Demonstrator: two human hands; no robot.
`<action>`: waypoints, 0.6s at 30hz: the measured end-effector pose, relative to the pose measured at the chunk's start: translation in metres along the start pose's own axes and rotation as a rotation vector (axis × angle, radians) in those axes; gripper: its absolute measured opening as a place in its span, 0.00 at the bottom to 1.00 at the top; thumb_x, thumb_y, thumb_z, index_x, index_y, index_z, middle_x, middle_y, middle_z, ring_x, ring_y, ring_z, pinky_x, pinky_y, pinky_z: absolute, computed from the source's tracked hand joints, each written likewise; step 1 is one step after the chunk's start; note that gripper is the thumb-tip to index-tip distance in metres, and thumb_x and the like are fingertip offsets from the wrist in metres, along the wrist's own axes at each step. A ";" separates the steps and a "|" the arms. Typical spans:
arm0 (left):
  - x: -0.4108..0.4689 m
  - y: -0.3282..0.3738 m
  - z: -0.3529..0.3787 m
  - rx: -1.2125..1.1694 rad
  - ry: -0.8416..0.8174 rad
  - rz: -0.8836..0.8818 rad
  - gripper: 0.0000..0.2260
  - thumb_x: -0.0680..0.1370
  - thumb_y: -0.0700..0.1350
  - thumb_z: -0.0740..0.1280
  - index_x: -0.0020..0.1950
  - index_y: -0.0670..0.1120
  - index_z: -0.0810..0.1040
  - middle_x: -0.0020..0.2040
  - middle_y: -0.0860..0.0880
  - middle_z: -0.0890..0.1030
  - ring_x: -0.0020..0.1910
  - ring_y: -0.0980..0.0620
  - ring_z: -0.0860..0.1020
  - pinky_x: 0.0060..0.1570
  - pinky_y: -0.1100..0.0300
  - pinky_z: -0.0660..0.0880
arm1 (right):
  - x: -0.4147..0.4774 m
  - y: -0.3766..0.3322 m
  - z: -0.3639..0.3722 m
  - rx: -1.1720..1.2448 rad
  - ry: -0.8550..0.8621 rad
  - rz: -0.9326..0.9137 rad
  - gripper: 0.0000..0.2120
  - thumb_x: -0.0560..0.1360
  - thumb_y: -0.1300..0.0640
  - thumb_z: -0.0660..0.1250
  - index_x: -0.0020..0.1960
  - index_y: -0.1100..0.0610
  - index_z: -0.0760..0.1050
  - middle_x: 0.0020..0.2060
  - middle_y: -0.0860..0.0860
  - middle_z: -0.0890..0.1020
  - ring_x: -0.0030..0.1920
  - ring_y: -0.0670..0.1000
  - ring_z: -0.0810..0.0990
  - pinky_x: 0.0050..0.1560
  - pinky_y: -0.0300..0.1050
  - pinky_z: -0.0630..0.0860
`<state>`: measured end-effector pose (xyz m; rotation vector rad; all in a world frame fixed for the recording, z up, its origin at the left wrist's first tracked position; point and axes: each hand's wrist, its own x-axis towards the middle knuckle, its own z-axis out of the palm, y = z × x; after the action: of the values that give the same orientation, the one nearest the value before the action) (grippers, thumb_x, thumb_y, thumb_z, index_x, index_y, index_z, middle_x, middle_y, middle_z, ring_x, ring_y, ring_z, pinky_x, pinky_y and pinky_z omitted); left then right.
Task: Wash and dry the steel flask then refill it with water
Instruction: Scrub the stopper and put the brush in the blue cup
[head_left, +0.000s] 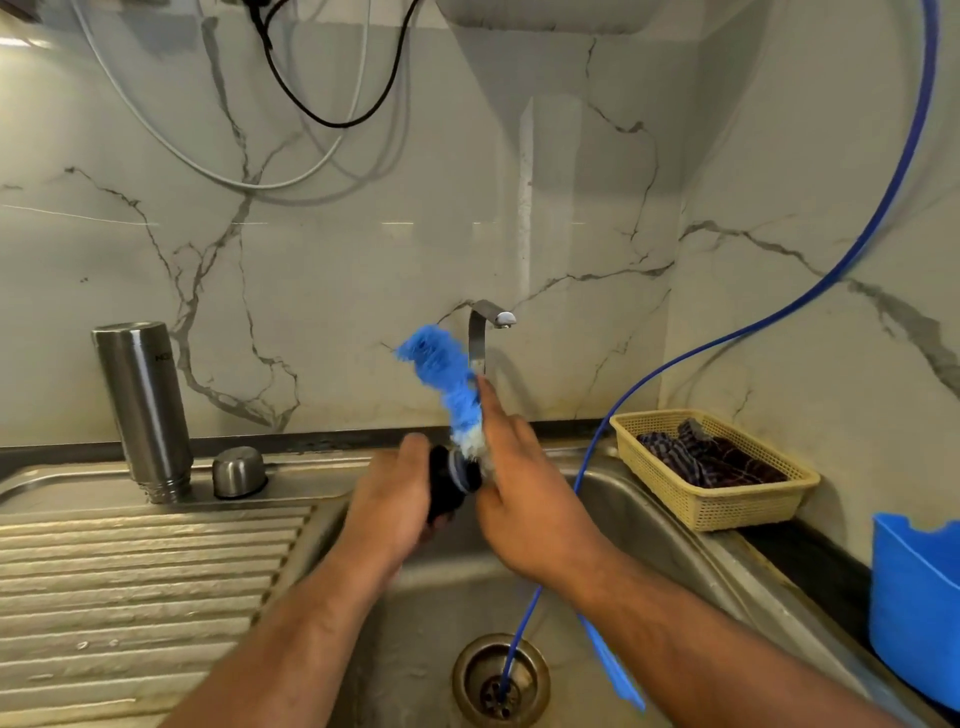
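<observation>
Veined marble-look wall (363, 260) behind a steel sink (649, 519); cables (332, 123) loop above, beside what may be a heater (545, 15)

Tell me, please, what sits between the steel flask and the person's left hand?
A small steel cap stands on the sink ledge, nearer the steel flask than the left hand, in the head view.

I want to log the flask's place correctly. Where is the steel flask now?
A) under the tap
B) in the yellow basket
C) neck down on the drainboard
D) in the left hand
C: the steel flask stands neck down on the drainboard, beside its cap.
</observation>
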<state>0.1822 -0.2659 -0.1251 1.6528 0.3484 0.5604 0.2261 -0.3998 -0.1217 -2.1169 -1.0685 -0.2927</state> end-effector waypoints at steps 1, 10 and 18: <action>-0.001 -0.001 0.005 -0.004 0.005 -0.001 0.21 0.85 0.49 0.52 0.46 0.37 0.78 0.27 0.42 0.75 0.17 0.55 0.67 0.18 0.66 0.61 | 0.000 0.001 -0.001 -0.025 0.023 -0.006 0.53 0.77 0.67 0.62 0.77 0.32 0.28 0.74 0.48 0.60 0.53 0.51 0.79 0.51 0.52 0.81; 0.003 0.003 0.003 -0.209 0.004 -0.067 0.20 0.83 0.51 0.48 0.45 0.40 0.72 0.25 0.43 0.68 0.17 0.52 0.59 0.19 0.68 0.55 | -0.001 -0.001 -0.001 -0.178 0.006 -0.033 0.58 0.74 0.70 0.64 0.76 0.35 0.24 0.70 0.52 0.60 0.34 0.46 0.72 0.30 0.39 0.68; -0.003 0.008 0.004 -0.061 0.154 0.029 0.21 0.84 0.49 0.52 0.45 0.37 0.77 0.28 0.41 0.74 0.17 0.54 0.68 0.18 0.64 0.61 | -0.002 -0.007 -0.001 -0.357 0.090 -0.071 0.58 0.73 0.70 0.65 0.77 0.37 0.24 0.70 0.56 0.60 0.41 0.48 0.68 0.38 0.44 0.68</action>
<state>0.1813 -0.2717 -0.1184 1.5624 0.4162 0.7157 0.2198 -0.3993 -0.1187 -2.3528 -1.1041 -0.6486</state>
